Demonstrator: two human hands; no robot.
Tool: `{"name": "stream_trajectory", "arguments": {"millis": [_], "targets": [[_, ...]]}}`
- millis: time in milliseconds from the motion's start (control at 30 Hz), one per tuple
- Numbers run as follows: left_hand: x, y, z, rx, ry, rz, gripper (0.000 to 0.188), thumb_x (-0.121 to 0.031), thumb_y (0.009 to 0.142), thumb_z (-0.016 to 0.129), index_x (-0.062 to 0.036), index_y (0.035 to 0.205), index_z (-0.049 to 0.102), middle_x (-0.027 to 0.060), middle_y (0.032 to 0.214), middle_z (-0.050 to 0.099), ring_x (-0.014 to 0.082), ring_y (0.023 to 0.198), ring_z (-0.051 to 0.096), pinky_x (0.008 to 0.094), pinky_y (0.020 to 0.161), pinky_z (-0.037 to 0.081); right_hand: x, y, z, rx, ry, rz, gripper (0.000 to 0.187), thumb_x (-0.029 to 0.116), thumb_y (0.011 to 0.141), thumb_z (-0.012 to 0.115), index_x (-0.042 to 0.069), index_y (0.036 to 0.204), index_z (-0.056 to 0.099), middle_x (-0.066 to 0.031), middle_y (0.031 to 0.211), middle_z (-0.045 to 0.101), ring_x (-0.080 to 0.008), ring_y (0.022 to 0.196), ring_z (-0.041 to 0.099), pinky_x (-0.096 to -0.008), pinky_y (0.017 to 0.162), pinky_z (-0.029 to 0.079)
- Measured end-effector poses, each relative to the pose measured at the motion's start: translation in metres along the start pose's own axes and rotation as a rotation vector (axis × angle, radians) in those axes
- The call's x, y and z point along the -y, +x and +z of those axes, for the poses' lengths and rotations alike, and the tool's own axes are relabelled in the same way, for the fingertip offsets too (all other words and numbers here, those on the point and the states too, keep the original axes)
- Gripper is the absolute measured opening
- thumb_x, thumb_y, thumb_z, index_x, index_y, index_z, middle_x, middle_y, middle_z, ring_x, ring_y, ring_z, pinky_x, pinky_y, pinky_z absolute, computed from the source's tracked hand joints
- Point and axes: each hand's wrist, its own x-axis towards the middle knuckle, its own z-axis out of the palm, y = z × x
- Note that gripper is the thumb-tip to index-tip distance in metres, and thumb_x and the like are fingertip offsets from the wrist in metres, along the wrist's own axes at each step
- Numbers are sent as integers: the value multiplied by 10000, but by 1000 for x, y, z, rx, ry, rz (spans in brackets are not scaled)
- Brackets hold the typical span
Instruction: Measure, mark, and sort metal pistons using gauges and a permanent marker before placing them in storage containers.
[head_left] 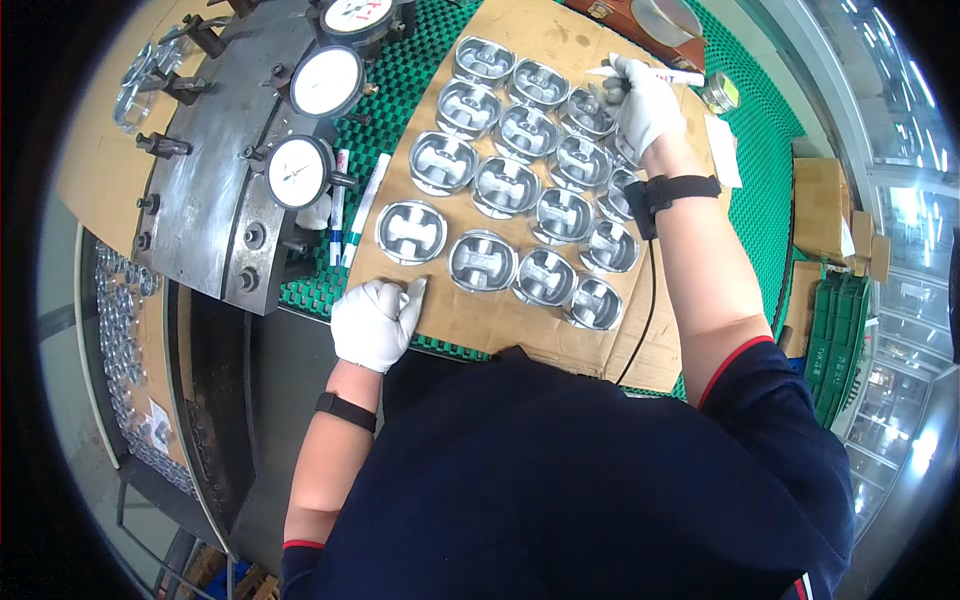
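My right hand point(645, 105), in a white glove, grips a white marker pen point(682, 77) over the far right of the piston rows. The pen's tip points left, above a piston point(588, 113); I cannot tell whether it touches. Several silver metal pistons, hollow side up, stand in rows on a cardboard sheet point(440, 313). At the sheet's near left edge, my gloved left hand point(376, 322) is curled closed beside the nearest left piston point(411, 232). What its fingers hold, if anything, is hidden.
A steel fixture point(215, 165) with dial gauges point(297, 171) stands at the left. Two more marker pens point(366, 210) lie beside it on green matting point(765, 140). A small tin point(720, 93) and paper point(722, 150) are at the right. A cable hangs from my right wristband.
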Motion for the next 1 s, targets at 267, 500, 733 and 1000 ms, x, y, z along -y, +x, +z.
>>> {"name": "stream_trajectory", "arguments": {"millis": [267, 500, 733, 1000], "targets": [[0, 0, 0, 28, 2, -12, 280, -278, 804, 744, -131, 663, 551, 68, 600, 555, 291, 538, 568, 421, 474, 429, 7, 25, 22, 177, -909, -202, 333, 376, 908, 611, 45, 894, 652, -43, 796, 649, -118, 693, 590, -278, 640, 462], [2, -3, 0, 17, 10, -6, 269, -290, 806, 740, -136, 686, 556, 64, 619, 560, 283, 542, 569, 413, 472, 424, 6, 21, 33, 314, -1244, -178, 407, 421, 856, 531, 67, 999, 672, -134, 929, 709, -302, 923, 655, -384, 812, 486], [2, -1, 1, 7, 3, 11, 276, -289, 809, 735, -139, 680, 543, 63, 620, 561, 286, 546, 570, 422, 479, 422, -4, 13, 34, 290, -1254, -255, 406, 406, 852, 512, 60, 990, 672, -192, 973, 688, -354, 951, 640, -410, 844, 483], [3, 0, 1, -1, -22, 10, 277, -285, 809, 734, -136, 683, 538, 62, 615, 558, 290, 534, 564, 425, 469, 416, 4, 40, 12, 122, -341, -20, 254, 268, 901, 607, 23, 931, 669, -44, 776, 639, -105, 698, 592, -248, 629, 454]]}}
